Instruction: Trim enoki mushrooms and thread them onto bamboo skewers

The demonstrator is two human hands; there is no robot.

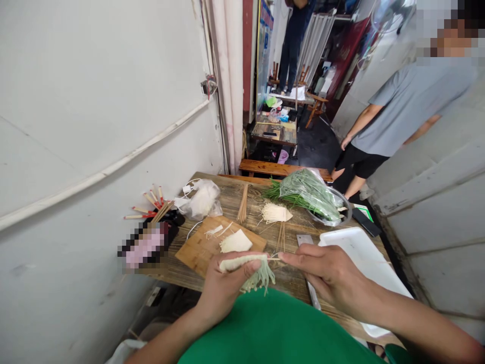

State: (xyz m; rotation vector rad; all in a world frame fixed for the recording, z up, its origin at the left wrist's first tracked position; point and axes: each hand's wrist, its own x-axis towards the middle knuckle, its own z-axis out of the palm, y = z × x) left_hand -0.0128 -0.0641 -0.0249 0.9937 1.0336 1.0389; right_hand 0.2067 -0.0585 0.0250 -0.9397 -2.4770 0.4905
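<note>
My left hand [223,288] is closed around a flat bunch of enoki mushrooms [242,262], whose thin stems and caps hang out below my fingers. My right hand [326,268] pinches a thin wooden skewer [274,259], its far end at the bunch's right edge; how deep it goes in I cannot tell. Just beyond my left hand, another piece of enoki [235,241] lies on a wooden cutting board [197,247]. A fanned piece of enoki [276,213] rests farther back, with loose skewers [281,236] in front of it. A knife [312,294] lies partly under my right hand.
A white tray [364,247] sits at the right. Behind it are a metal bowl [345,208] and bagged green vegetables [308,194]. More skewers [243,202] and a plastic bag [202,199] lie at the back left. A person in a grey shirt [417,106] stands beyond the table.
</note>
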